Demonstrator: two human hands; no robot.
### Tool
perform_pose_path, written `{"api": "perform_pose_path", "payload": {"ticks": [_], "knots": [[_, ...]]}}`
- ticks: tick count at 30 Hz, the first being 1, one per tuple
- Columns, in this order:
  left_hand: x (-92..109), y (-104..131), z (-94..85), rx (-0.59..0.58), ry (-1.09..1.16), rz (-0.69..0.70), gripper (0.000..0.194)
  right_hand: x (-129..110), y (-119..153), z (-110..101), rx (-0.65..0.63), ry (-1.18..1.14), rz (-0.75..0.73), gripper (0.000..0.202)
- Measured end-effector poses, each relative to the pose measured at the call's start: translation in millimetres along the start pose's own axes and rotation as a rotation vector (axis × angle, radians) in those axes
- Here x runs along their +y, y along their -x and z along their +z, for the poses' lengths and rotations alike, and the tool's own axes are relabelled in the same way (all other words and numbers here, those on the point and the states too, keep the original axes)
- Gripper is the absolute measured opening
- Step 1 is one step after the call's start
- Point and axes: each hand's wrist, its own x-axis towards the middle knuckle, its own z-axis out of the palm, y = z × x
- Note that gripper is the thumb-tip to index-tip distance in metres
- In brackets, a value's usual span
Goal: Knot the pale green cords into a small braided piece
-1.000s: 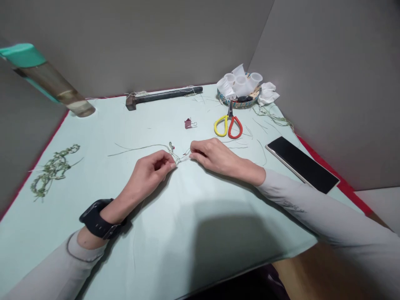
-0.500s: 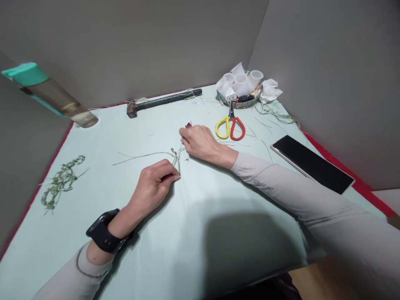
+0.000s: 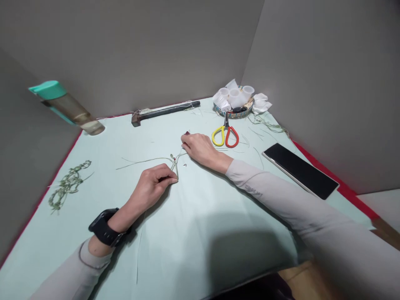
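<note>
My left hand (image 3: 154,185), with a black watch (image 3: 108,227) on its wrist, pinches the lower end of some thin green strands (image 3: 176,166) at the table's middle. Loose strand ends stretch off to the left. My right hand (image 3: 200,148) is closed just above and to the right, where a strand runs under its fingers; its fingertips are partly hidden. A small dark red piece (image 3: 187,133) shows beyond these fingers. Scissors (image 3: 225,132) with one yellow and one red handle lie to the right of my right hand.
A knotted green cord (image 3: 69,183) lies at left, near a bottle (image 3: 71,106). Toward the back are a hammer (image 3: 167,111), a basket (image 3: 234,114) of white cups and a crumpled tissue (image 3: 261,103). A phone (image 3: 300,170) lies at right, by my sleeve.
The view has shifted, so the table's objects appear lower. Both hands keep nearly the same pose, with my left hand still pinching the strands.
</note>
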Motion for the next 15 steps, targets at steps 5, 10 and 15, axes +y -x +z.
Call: {"api": "perform_pose_path", "payload": {"ticks": [5, 10, 15], "knots": [[4, 3, 1.0, 0.02, -0.056, -0.003, 0.029, 5, 47, -24, -0.011, 0.011, -0.028, 0.038], [16, 12, 4.5, 0.043, -0.139, 0.014, 0.027, 3, 99, -28, -0.08, 0.039, -0.084, 0.023], [31, 30, 10.9, 0.057, -0.264, 0.018, 0.031, 3, 147, -14, -0.107, 0.018, -0.254, 0.024]]}}
